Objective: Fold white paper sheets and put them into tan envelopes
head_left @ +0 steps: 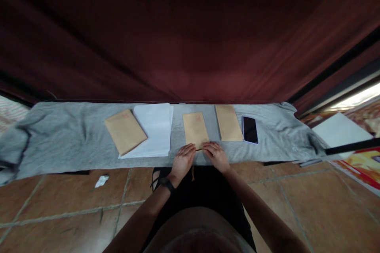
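Note:
A brown paper envelope (195, 127) with small red print lies on the grey cloth in front of me. My left hand (183, 160) and my right hand (216, 156) meet at its near edge, fingers together and pressed on it, fingertips almost touching. To the left, brown envelopes (126, 131) rest partly over white paper sheets (156, 128). More brown envelopes (228, 123) sit to the right, beside a dark-screened phone (250, 129).
The grey cloth (68, 134) covers a narrow table before a dark red curtain (190, 47). A white board (341, 132) and a colourful box (360, 168) stand at the right. A crumpled scrap (101, 181) lies on the tiled floor.

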A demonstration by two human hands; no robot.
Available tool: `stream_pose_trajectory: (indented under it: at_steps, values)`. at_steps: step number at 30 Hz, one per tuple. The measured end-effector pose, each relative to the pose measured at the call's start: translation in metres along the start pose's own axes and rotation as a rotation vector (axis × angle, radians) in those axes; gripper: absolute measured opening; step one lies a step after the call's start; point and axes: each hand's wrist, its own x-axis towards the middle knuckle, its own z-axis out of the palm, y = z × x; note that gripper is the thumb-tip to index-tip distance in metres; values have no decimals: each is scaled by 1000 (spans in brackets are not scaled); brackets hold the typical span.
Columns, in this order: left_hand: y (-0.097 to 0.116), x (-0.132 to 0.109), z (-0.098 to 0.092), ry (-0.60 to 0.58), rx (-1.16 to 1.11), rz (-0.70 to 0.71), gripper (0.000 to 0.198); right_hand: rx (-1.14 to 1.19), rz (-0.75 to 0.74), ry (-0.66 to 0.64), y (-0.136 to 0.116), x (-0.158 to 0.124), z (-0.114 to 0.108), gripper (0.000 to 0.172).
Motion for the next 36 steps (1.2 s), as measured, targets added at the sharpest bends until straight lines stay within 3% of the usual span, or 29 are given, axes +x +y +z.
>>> stream_pose_trajectory:
  at_steps: [13,23,30,36]
  values:
    - [1,-2,6,16,-20,-65,34,-125,109,49,-11,1,6,21]
    - [-1,-10,4,-57,117,49,42,-116,125,84,-13,1,8,19]
    - [1,-15,2,-102,165,118,47,-158,132,55,-13,1,9,25]
    - [5,-19,6,-96,211,123,48,-112,14,59,-37,-9,14,38]
